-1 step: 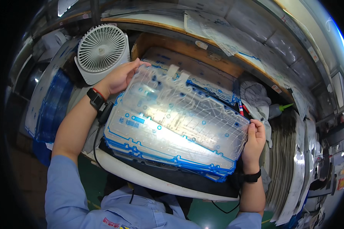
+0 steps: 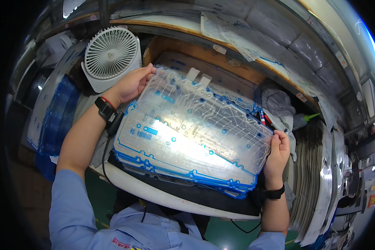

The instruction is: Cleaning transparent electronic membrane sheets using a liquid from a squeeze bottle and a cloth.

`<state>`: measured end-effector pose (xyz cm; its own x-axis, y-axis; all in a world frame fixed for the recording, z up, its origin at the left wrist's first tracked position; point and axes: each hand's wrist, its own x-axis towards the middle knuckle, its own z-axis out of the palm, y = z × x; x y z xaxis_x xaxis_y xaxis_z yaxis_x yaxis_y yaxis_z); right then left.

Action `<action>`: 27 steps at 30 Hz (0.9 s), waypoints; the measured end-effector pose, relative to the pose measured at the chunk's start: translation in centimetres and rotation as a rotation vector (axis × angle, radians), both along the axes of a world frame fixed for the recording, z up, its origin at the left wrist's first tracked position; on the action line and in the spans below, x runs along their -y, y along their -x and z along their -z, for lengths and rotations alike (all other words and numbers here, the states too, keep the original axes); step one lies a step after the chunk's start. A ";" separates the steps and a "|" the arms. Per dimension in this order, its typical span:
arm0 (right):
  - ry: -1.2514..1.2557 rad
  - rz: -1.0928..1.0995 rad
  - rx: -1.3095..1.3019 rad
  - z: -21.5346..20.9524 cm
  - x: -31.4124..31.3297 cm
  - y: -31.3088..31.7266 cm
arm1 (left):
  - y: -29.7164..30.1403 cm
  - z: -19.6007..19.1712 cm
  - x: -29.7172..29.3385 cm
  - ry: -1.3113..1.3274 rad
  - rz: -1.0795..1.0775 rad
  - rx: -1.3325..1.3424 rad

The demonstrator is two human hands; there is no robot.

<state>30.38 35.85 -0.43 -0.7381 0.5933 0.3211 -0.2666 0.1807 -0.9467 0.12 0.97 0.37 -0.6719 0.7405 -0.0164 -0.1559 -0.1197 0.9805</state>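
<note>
A clear plastic sheet with silver circuit traces [image 2: 237,118], which looks like a keyboard membrane, is stretched between my two hands. My left hand [image 2: 132,84] is closed on its far left corner, thumb and fingers pinched together. At the right end, my right hand [image 2: 276,154] pinches the other corner. Two short tails stick out from the sheet's far edge. Beneath it lies a stack of similar clear sheets with blue edges [image 2: 183,171], partly seen through the held one. Strong glare covers the middle of the sheet.
A white fan [image 2: 111,54] stands at the back left. Behind the stack, a wooden box [image 2: 241,71] holds more sheets. Blue-edged sheets [image 2: 56,116] are piled at the left. Grey sheets [image 2: 308,179], a grey cloth [image 2: 277,102] and a green-tipped bottle [image 2: 304,120] sit at the right.
The held sheet has shifted slightly, and its far edge and tails sit a little higher and farther right. Both hands keep their grip, almost unmoved.
</note>
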 end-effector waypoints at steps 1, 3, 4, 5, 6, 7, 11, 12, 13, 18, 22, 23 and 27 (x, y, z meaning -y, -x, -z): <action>0.034 0.017 -0.013 0.1 -0.2 0.0 | 0.0 0.0 0.0 0.003 -0.001 0.036; 0.045 0.029 -0.003 0.2 -0.3 0.1 | 0.1 0.4 -0.1 0.036 -0.015 -0.064; 0.052 0.036 0.002 0.2 -0.4 0.1 | 0.1 0.5 -0.2 0.053 -0.021 -0.114; 0.057 0.030 0.001 0.3 -0.5 0.1 | -0.1 0.5 -0.1 0.065 -0.029 -0.133; 0.061 0.024 0.000 0.3 -0.6 0.1 | -0.3 0.3 -0.1 0.077 -0.036 -0.151; 0.066 0.019 -0.001 0.4 -0.7 0.1 | -0.4 0.2 -0.1 0.089 -0.043 -0.170; 0.077 0.009 -0.006 0.5 -0.8 0.1 | -0.2 0.2 0.0 0.081 -0.068 -0.151; 0.079 -0.003 -0.008 0.3 -0.6 0.1 | -0.3 0.3 -0.1 0.037 -0.084 -0.124; 0.081 -0.017 -0.009 0.0 -0.3 0.2 | -0.3 0.4 -0.1 -0.006 -0.100 -0.098; 0.103 -0.043 0.078 -0.2 0.2 0.6 | 0.8 1.0 0.5 0.008 -0.153 -0.071; 0.060 -0.054 0.099 0.0 -0.4 0.2 | 0.2 0.8 0.1 -0.028 -0.145 -0.039; 0.058 -0.040 0.089 -0.1 -0.4 0.1 | 0.3 0.9 0.1 -0.052 -0.144 -0.054; 0.018 0.045 0.021 -0.4 0.1 0.0 | 1.7 2.3 0.9 -0.140 -0.154 -0.149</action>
<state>30.37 35.79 -0.03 -0.7170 0.6315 0.2951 -0.2389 0.1750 -0.9551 -1.56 0.07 -1.96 -0.7646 0.6170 0.1865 0.0195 -0.2672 0.9634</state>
